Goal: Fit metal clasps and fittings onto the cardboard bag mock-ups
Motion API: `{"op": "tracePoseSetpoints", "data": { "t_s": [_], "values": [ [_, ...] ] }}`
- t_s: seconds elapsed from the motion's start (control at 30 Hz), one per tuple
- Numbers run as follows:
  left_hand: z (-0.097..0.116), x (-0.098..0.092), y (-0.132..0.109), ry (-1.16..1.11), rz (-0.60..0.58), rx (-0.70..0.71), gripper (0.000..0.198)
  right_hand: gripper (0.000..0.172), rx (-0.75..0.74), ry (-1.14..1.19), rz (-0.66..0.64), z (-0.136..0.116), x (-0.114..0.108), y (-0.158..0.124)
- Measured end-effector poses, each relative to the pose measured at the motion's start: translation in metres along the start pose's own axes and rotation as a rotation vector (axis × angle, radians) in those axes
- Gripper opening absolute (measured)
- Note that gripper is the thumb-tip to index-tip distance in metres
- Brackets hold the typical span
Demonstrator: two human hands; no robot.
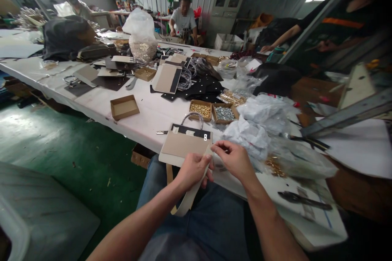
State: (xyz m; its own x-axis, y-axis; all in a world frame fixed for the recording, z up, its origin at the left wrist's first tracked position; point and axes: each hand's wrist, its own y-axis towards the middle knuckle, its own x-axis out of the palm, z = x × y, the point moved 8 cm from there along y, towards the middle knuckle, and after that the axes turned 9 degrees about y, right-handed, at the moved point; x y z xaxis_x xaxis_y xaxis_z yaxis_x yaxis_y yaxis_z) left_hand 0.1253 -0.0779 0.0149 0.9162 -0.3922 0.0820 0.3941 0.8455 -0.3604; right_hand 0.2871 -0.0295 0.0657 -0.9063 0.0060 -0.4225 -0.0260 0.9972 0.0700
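Note:
My left hand is closed around a pale strap that loops down over my lap. Fingers of my right hand are pinched together at the strap's upper end; whether something small sits between them I cannot make out. Just beyond both hands, a beige panel with a dark top band and a wrapped handle lies at the table's near edge. Behind it stand a small box of gold-coloured hardware and a box of silver-coloured hardware.
A shallow cardboard box stands to the left. Plastic bags crowd the right, beside a dark hand tool. Stacked panels lie farther back. One person sits across the table; another person's arm reaches in from the right.

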Motion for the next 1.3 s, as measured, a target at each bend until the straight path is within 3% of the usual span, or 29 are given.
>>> {"op": "tracePoseSetpoints", "data": {
  "t_s": [0.2, 0.4, 0.83, 1.3],
  "values": [
    [0.013, -0.005, 0.018, -0.005, 0.035, 0.002, 0.062, 0.019, -0.242, -0.239, 0.068, -0.017, 0.001, 0.041],
    [-0.004, -0.007, 0.039, -0.089, 0.142, -0.076, 0.049, 0.015, -0.277, -0.304, -0.042, 0.004, 0.019, 0.077],
    [-0.022, 0.0, 0.054, -0.074, 0.119, -0.188, 0.032, 0.019, -0.248, -0.286, -0.099, 0.028, 0.026, 0.082],
    [-0.027, -0.004, 0.054, -0.062, 0.117, -0.181, 0.04, 0.024, -0.237, -0.377, -0.124, 0.036, 0.036, 0.093]
  ]
}}
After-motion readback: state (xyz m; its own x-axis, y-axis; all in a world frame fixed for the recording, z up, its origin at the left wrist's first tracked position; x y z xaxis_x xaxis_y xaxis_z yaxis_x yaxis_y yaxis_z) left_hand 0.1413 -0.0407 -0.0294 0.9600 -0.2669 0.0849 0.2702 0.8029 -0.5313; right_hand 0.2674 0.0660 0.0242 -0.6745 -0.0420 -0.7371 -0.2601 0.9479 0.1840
